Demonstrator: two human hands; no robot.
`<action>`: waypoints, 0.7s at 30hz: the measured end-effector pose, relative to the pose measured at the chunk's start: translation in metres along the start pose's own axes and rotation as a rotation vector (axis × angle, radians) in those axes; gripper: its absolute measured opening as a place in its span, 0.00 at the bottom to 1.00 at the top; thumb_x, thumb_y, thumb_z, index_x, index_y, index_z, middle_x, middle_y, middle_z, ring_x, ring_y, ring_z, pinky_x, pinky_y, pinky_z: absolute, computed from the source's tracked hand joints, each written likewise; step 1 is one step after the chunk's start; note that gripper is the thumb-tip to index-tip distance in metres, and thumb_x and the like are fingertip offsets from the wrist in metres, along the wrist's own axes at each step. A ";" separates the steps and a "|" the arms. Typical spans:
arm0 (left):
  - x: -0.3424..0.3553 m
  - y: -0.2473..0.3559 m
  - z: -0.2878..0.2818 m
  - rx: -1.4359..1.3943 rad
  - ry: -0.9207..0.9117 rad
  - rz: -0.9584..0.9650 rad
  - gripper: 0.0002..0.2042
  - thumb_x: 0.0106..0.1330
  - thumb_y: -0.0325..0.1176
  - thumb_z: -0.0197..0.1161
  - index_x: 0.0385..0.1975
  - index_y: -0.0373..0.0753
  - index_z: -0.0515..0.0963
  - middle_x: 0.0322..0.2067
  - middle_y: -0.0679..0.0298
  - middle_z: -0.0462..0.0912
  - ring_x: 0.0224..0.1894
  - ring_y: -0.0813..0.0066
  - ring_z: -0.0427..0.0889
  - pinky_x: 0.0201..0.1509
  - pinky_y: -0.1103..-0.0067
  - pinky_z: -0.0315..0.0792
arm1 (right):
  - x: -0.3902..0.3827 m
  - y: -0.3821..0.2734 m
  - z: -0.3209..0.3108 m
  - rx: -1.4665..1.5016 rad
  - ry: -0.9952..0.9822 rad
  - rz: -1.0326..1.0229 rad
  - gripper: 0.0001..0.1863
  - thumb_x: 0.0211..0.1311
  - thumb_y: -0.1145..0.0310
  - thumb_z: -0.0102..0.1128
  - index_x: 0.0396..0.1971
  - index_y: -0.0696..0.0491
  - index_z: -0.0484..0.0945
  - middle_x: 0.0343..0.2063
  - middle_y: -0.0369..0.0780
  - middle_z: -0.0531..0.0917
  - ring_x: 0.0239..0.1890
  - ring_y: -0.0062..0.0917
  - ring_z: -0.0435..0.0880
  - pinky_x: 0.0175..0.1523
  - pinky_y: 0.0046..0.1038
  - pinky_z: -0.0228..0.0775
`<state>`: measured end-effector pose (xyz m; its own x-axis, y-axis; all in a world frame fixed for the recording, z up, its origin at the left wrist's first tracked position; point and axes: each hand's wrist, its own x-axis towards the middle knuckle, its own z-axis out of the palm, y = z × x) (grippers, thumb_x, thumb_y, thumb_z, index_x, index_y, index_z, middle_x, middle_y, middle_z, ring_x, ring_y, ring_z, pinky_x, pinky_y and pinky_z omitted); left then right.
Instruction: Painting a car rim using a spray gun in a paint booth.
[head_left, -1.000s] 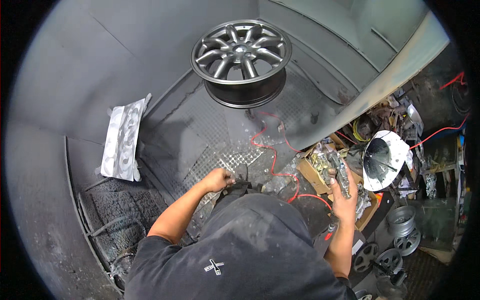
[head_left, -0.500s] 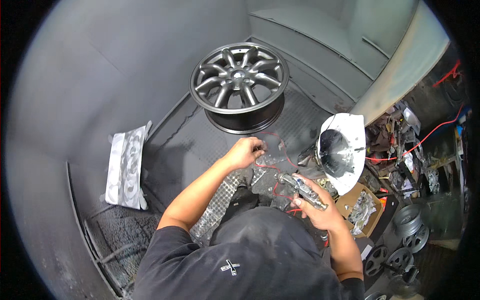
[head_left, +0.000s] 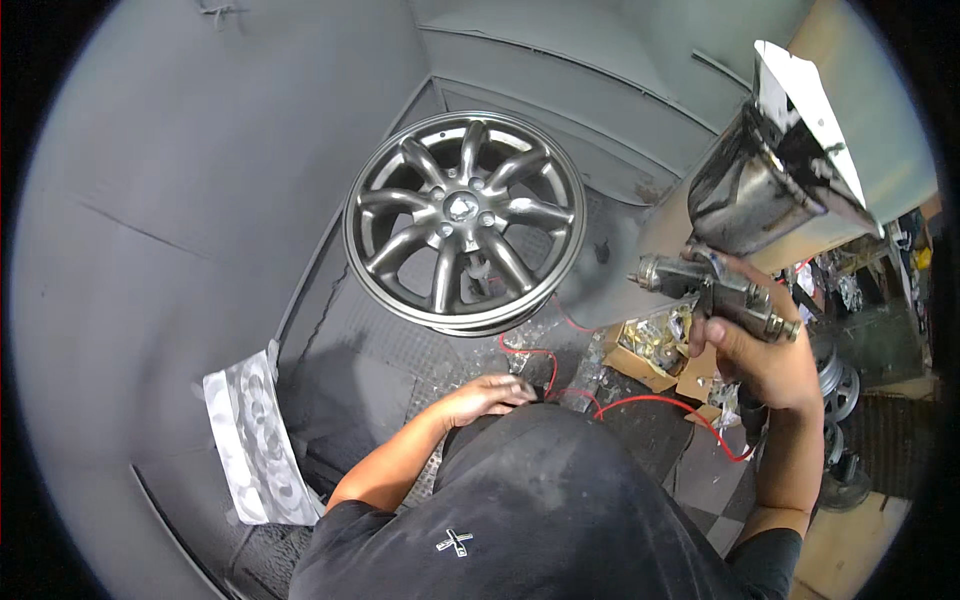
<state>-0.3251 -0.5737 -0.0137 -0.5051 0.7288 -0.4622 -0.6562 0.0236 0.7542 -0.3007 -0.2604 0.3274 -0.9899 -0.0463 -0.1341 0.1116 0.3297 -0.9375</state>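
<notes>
Right grip [head_left: 760,350] is wrapped around the spray gun [head_left: 715,285], cup [head_left: 745,205] uppermost, presumably against spilling; left grip [head_left: 487,400], low before me, I cannot tell; wheel [head_left: 462,212] sits ahead, face-up.

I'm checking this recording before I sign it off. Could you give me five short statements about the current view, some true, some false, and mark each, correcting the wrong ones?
1. The right grip holds a spray gun. True.
2. The wheel has metallic grey spokes. True.
3. The left grip is touching the wheel. False: it is apart from it, close to the person's body.
4. The hose near the cardboard box is blue. False: it is red.
5. White material is at the wide end of the spray gun's cup. True.
</notes>
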 end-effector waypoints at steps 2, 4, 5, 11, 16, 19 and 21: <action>0.008 -0.009 -0.030 -0.307 0.244 -0.014 0.20 0.75 0.31 0.52 0.63 0.30 0.67 0.58 0.55 0.79 0.61 0.64 0.78 0.60 0.71 0.77 | 0.018 -0.017 0.006 0.023 -0.044 -0.005 0.34 0.60 0.63 0.70 0.64 0.60 0.71 0.26 0.36 0.83 0.22 0.14 0.78 0.24 0.19 0.67; 0.026 -0.036 -0.071 -0.701 0.445 0.012 0.14 0.71 0.27 0.50 0.54 0.32 0.71 0.55 0.53 0.79 0.54 0.60 0.82 0.56 0.68 0.81 | 0.028 -0.027 0.020 0.011 0.005 -0.017 0.33 0.61 0.61 0.68 0.63 0.61 0.71 0.22 0.35 0.82 0.19 0.14 0.76 0.22 0.17 0.64; 0.032 -0.034 -0.080 -0.821 0.499 0.010 0.11 0.67 0.23 0.48 0.47 0.33 0.72 0.53 0.54 0.79 0.53 0.59 0.81 0.59 0.67 0.78 | 0.035 -0.030 0.024 0.008 0.020 -0.018 0.32 0.61 0.62 0.68 0.62 0.61 0.71 0.22 0.35 0.82 0.18 0.14 0.75 0.22 0.17 0.63; 0.065 -0.028 -0.073 -0.933 0.669 0.237 0.08 0.63 0.23 0.48 0.41 0.34 0.71 0.48 0.56 0.78 0.53 0.59 0.78 0.63 0.64 0.73 | 0.060 -0.037 0.023 -0.156 0.067 0.004 0.28 0.63 0.66 0.66 0.61 0.60 0.73 0.21 0.35 0.81 0.16 0.13 0.72 0.21 0.19 0.63; 0.074 -0.029 -0.055 -1.105 0.722 0.398 0.09 0.61 0.19 0.50 0.38 0.36 0.75 0.46 0.59 0.78 0.50 0.61 0.76 0.60 0.64 0.76 | 0.065 -0.023 0.004 -0.153 0.090 -0.051 0.29 0.63 0.67 0.64 0.63 0.62 0.70 0.21 0.36 0.80 0.17 0.14 0.73 0.22 0.19 0.64; 0.076 -0.032 -0.052 -1.136 0.753 0.425 0.09 0.60 0.22 0.51 0.38 0.36 0.75 0.45 0.59 0.79 0.51 0.62 0.77 0.65 0.63 0.71 | 0.069 -0.016 -0.008 -0.129 0.094 -0.097 0.29 0.64 0.67 0.63 0.63 0.60 0.71 0.22 0.37 0.81 0.19 0.14 0.75 0.22 0.19 0.66; 0.075 -0.026 -0.045 -1.128 0.796 0.423 0.08 0.61 0.25 0.52 0.38 0.38 0.75 0.45 0.61 0.81 0.52 0.64 0.77 0.67 0.66 0.68 | 0.069 -0.009 -0.015 -0.106 0.142 -0.092 0.29 0.64 0.68 0.63 0.64 0.59 0.70 0.23 0.36 0.81 0.21 0.15 0.76 0.23 0.19 0.67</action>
<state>-0.3711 -0.5503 -0.0884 -0.6957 -0.0329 -0.7175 -0.2754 -0.9104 0.3088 -0.3711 -0.2528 0.3317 -0.9987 0.0506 0.0041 0.0180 0.4281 -0.9035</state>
